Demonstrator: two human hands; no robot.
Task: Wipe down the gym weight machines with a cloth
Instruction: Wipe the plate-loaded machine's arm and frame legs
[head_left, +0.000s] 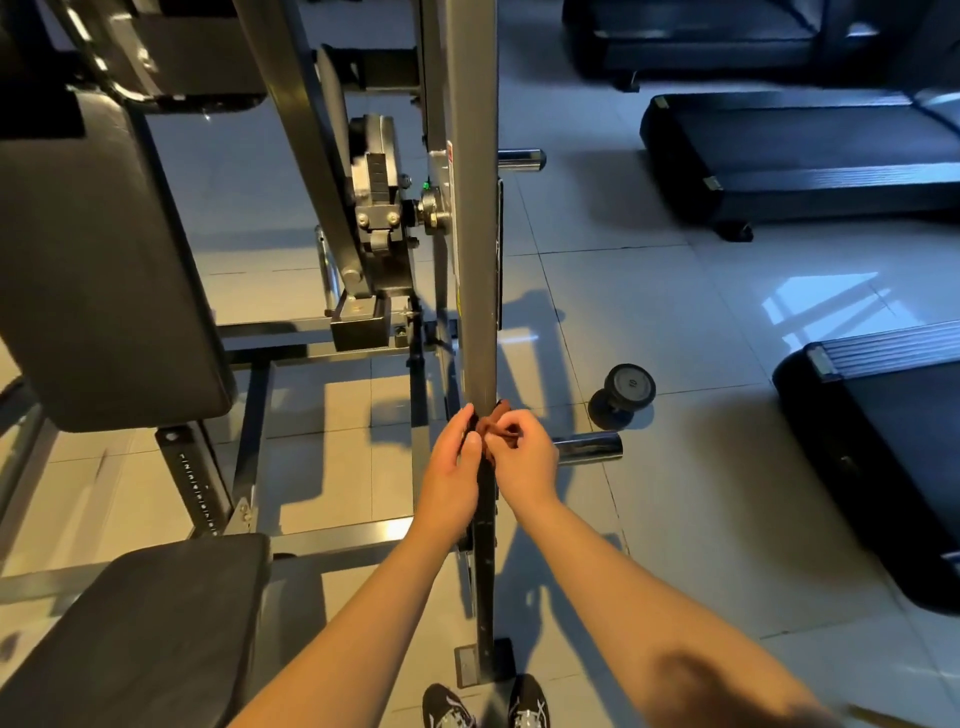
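Note:
A grey upright post (475, 249) of the weight machine runs down the middle of the view. A small brown cloth (493, 423) is bunched around the post low down. My left hand (452, 467) grips the cloth from the left side of the post. My right hand (522, 457) pinches the cloth's other end on the right side. Both forearms reach forward from the bottom of the frame. Most of the cloth is hidden between my fingers.
The machine's black back pad (98, 270) and seat (145, 623) stand at left. A dumbbell (623, 395) lies on the tiled floor to the right of the post, near a chrome peg (589, 447). Treadmills (800, 156) line the right side. My shoes (485, 706) flank the post's base.

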